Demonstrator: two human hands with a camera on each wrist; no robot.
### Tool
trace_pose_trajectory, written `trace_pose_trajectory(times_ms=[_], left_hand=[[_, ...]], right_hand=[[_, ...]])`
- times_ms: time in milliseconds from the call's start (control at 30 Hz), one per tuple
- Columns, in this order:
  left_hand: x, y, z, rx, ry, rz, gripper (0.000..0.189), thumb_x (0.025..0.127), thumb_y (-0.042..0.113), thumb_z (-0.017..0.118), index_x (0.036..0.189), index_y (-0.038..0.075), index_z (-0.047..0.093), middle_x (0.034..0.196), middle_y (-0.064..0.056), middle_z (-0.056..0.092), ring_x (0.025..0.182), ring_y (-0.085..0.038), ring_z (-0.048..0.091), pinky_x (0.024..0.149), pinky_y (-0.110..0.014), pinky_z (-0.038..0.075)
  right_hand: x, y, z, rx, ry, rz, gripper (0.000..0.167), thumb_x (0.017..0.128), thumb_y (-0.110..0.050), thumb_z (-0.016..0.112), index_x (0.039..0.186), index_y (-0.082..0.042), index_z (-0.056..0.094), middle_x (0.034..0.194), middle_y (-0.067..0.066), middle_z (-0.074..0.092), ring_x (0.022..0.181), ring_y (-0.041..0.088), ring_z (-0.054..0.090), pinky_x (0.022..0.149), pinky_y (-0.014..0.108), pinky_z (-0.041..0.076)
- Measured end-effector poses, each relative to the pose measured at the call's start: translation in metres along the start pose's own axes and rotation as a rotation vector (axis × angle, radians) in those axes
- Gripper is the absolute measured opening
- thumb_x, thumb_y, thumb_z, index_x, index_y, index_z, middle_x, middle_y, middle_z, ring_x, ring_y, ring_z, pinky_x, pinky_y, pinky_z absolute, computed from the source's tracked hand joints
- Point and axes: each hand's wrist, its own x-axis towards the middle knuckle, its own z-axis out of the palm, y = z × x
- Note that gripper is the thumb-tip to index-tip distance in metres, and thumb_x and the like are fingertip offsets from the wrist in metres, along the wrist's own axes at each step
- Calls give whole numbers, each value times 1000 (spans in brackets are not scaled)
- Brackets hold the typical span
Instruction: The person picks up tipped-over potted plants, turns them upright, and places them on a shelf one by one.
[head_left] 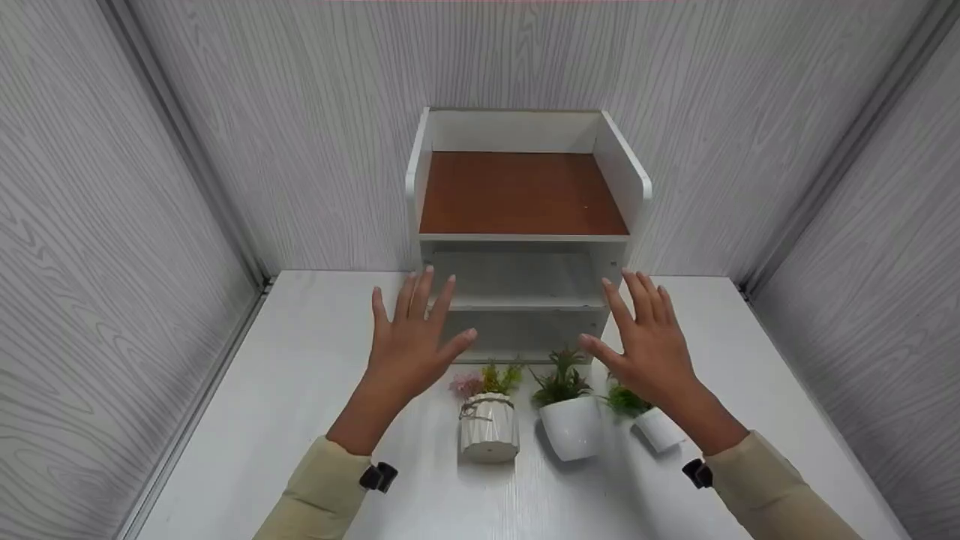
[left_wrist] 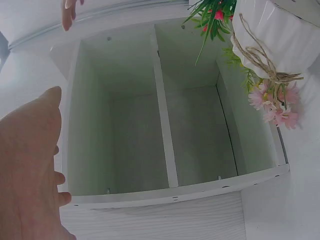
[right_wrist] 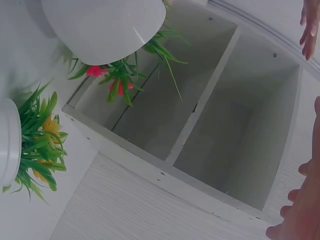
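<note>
My left hand (head_left: 409,349) is raised with fingers spread and holds nothing, above the table left of the potted plants. Likewise spread and holding nothing, my right hand (head_left: 652,352) hovers over the right side, partly covering the smallest plant. Three potted artificial plants lie tipped on the table, tops toward the shelf. The left one is a ribbed white pot (head_left: 489,431) with twine and pink and yellow-green flowers (left_wrist: 280,102). In the middle is a smooth white pot (head_left: 574,427) with spiky leaves and red flowers (right_wrist: 120,86). A small white pot (head_left: 660,429) with green leaves and yellow flowers (right_wrist: 50,127) lies rightmost.
A white shelf unit (head_left: 525,238) stands behind the plants against the back wall. It has a brown top board (head_left: 521,193) between raised sides and two bare compartments below. Grey wood-grain walls (head_left: 112,262) enclose the white table (head_left: 300,337) at left, back and right.
</note>
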Motion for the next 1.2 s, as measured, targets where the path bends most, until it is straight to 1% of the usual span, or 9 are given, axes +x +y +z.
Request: trace_pose_trajectory(times_ms=[100, 200, 300, 433, 533, 700, 800, 933, 1200], left_hand=[[5, -3, 2, -22, 48, 4, 81, 100, 67, 37, 163, 21, 16, 168, -10, 15, 154, -32, 17, 120, -67, 7], [12, -10, 3, -104, 148, -17, 76, 102, 57, 46, 161, 15, 24, 164, -13, 27, 149, -33, 28, 121, -61, 17], [21, -17, 5, -229, 238, -72, 69, 102, 47, 50, 158, 11, 31, 158, -13, 36, 144, -32, 36, 119, -54, 27], [30, -23, 6, -393, 309, -148, 62, 103, 41, 50, 155, 11, 36, 156, -12, 40, 143, -30, 40, 115, -54, 36], [38, -26, 6, -497, 356, -185, 60, 104, 39, 49, 155, 12, 36, 156, -12, 41, 143, -29, 40, 112, -55, 39], [49, -29, 8, -669, 374, -207, 60, 105, 39, 46, 157, 12, 32, 156, -11, 38, 141, -28, 41, 111, -54, 40], [56, -30, 10, -749, 385, -205, 61, 106, 38, 46, 157, 10, 30, 155, -11, 38, 139, -28, 41, 111, -54, 39], [66, -30, 11, -824, 406, -183, 61, 106, 38, 45, 157, 10, 29, 153, -11, 38, 136, -26, 42, 111, -53, 39], [78, -29, 7, -941, 424, -162, 60, 106, 39, 44, 158, 13, 29, 153, -7, 37, 136, -19, 41, 113, -43, 40]], right_hand=[[-4, 2, 1, 10, 12, 20, 86, 95, -61, 57, 162, -18, 23, 167, 15, 17, 154, 36, 12, 124, 55, 8], [-14, 6, 3, 40, 31, 61, 86, 95, -58, 60, 161, -17, 25, 166, 14, 19, 154, 36, 14, 122, 58, 14], [-26, 9, 8, 82, 38, 110, 85, 94, -55, 63, 161, -16, 27, 166, 13, 19, 153, 36, 16, 119, 61, 21], [-38, 10, 14, 128, 24, 158, 83, 95, -54, 62, 161, -16, 26, 166, 13, 20, 153, 36, 17, 117, 63, 24], [-47, 9, 18, 145, 16, 171, 83, 95, -55, 62, 160, -16, 27, 165, 14, 21, 152, 37, 19, 115, 63, 26], [-60, 12, 24, 151, 19, 192, 83, 94, -52, 65, 159, -15, 30, 164, 15, 22, 151, 38, 22, 114, 63, 29], [-66, 15, 27, 158, -4, 215, 83, 94, -51, 65, 160, -15, 29, 165, 15, 21, 151, 38, 22, 114, 64, 29], [-75, 21, 33, 183, -43, 256, 85, 95, -54, 63, 161, -16, 25, 165, 16, 19, 151, 40, 20, 113, 65, 29], [-96, 33, 50, 198, -103, 345, 91, 94, -66, 55, 162, -16, 23, 165, 18, 17, 150, 42, 21, 105, 68, 36]])
